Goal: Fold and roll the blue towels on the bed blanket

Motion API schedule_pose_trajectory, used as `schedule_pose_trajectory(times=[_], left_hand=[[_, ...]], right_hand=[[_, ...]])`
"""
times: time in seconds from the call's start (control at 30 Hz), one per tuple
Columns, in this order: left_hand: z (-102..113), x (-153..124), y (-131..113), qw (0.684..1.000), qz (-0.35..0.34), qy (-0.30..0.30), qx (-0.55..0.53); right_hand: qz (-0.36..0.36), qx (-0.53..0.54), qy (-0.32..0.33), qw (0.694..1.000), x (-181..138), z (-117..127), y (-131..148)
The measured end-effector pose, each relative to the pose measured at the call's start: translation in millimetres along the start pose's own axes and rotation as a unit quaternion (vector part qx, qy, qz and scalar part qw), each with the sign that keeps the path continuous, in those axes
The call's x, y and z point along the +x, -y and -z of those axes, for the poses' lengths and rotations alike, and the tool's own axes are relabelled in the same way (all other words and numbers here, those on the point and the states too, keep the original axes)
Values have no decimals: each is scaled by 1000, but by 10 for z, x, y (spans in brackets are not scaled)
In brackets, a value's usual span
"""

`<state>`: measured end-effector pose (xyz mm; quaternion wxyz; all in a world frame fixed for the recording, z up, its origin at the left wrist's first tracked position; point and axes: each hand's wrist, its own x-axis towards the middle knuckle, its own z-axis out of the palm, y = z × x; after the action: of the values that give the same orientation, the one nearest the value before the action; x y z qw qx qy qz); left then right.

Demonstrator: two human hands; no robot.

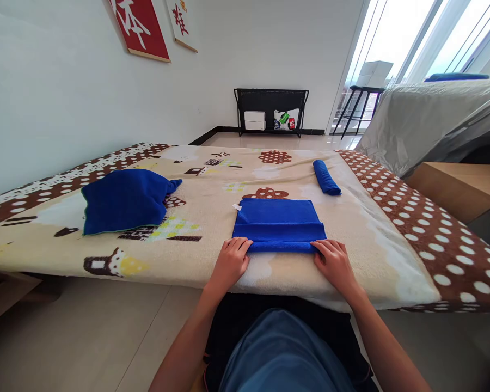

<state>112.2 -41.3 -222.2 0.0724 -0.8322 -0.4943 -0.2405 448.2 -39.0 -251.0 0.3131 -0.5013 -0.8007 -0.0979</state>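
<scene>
A blue towel (277, 212) lies flat on the bed in front of me, its near edge turned over into a narrow roll and a small white tag at its far left corner. My left hand (232, 262) is closed on the left end of that rolled edge. At the right end, my right hand (335, 263) pinches the same edge with fingers and thumb. Farther back on the right rests a blue towel roll (326, 178). A loosely heaped blue cloth (124, 201) sits at the left, apart from both hands.
A cream patterned blanket (212, 218) with brown dotted borders covers the bed. Beyond its far end a black rack (271, 100) stands against the wall, holding white boxes and a printed bag. To the right are a wooden box (465, 185) and a sheet-covered piece of furniture (424, 114).
</scene>
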Motion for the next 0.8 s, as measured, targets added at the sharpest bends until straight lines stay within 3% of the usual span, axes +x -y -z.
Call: schedule_pose_trajectory(times=[0.17, 0.33, 0.47, 0.57, 0.67, 0.8], left_hand=[[48, -3, -68, 1000, 20, -6, 5], [189, -44, -144, 999, 24, 22, 4], [207, 16, -143, 998, 42, 44, 15], [149, 78, -201, 997, 61, 35, 42], [37, 126, -375, 999, 41, 6, 23], [-158, 182, -638, 998, -50, 7, -42]], right_hand=[[-18, 27, -7, 999, 0, 81, 77], [-24, 62, 47, 997, 17, 225, 168], [-39, 23, 74, 996, 99, 237, 229], [-40, -29, 50, 998, 135, 179, 318], [10, -22, 20, 1000, 140, 83, 466], [101, 61, 18, 993, 147, -74, 641]])
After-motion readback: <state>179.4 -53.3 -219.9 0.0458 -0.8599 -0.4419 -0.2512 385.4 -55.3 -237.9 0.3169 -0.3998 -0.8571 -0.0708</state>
